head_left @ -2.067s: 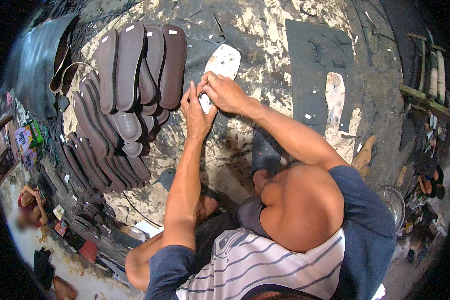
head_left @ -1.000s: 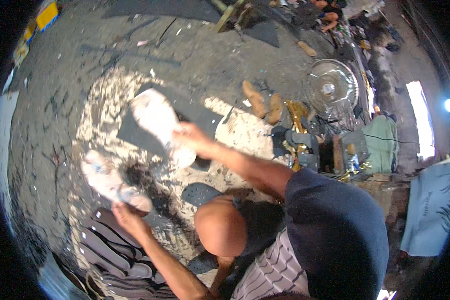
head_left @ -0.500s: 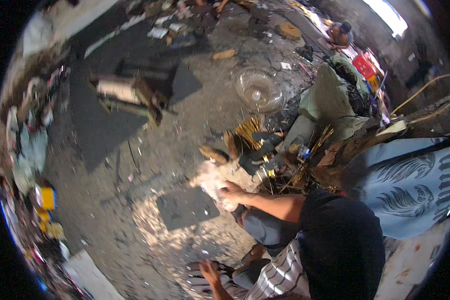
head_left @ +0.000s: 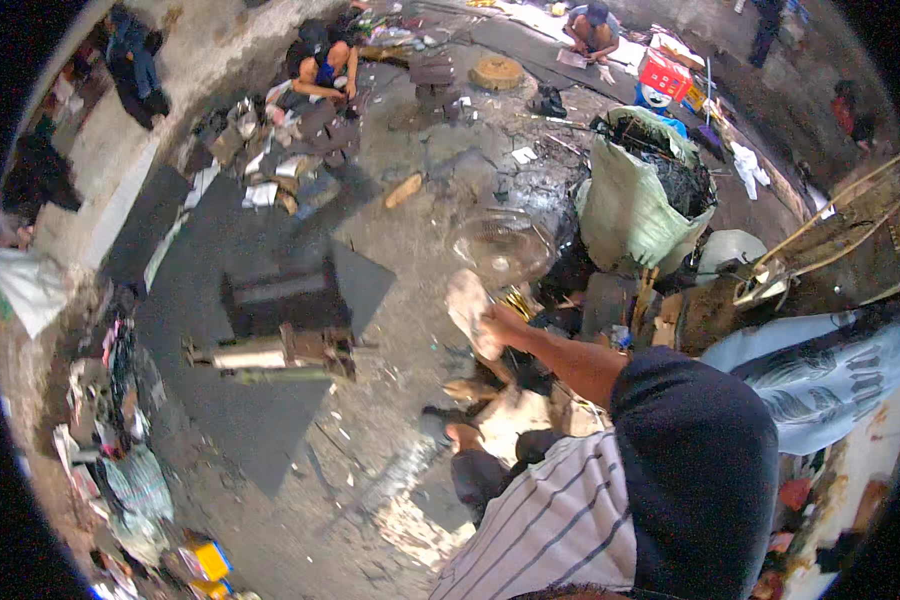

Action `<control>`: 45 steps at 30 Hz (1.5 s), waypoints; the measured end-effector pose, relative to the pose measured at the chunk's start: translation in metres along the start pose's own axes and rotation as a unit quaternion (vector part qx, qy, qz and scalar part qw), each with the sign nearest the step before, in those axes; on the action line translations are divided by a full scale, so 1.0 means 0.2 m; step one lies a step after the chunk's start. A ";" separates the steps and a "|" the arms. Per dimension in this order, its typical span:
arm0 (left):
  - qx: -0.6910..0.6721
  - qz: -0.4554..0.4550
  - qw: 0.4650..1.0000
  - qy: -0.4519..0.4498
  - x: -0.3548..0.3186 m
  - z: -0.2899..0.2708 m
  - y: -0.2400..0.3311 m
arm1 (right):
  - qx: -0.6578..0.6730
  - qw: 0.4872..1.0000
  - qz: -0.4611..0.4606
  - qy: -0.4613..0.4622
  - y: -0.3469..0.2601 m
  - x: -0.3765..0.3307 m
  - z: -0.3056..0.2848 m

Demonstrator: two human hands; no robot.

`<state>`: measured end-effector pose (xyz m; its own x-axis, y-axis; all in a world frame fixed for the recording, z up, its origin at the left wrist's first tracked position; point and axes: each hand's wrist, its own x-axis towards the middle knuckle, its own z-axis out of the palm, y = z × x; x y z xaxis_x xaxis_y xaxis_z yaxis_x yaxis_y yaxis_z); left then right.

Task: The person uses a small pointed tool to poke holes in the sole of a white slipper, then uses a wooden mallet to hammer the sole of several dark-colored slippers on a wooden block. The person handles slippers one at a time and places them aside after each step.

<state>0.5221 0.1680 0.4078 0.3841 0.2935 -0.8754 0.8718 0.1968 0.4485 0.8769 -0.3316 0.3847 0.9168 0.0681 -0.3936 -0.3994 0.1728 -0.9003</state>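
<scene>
Right hand grasping pale sole-shaped piece by side edge; left hand out of view. Probably light, stiffish; best gripped mid-length.

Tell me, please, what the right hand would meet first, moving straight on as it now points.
Past the pale sole-shaped piece it holds, the right hand would probably meet the flat black sheet; depth is unclear.

light is uneven, brightest up top, with slight blur and bent edges.
</scene>
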 end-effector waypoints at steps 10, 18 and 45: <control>0.004 0.191 0.979 -0.074 0.56 0.39 1.81 | -0.050 0.979 -0.009 0.197 -0.13 0.33 -0.05; 0.130 0.216 0.966 -0.056 1.20 0.79 2.33 | 0.003 0.963 0.064 0.260 -0.82 2.04 -0.35; 0.280 -0.094 0.954 -0.053 2.04 3.25 4.01 | 0.118 0.920 0.064 0.368 -0.96 6.13 -1.83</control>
<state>1.5764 -0.1616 0.2933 0.2077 0.1998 -0.9576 0.9426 -0.3026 0.1413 2.0752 -0.6405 0.0072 0.5752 -0.5659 -0.5907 -0.4120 0.4234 -0.8068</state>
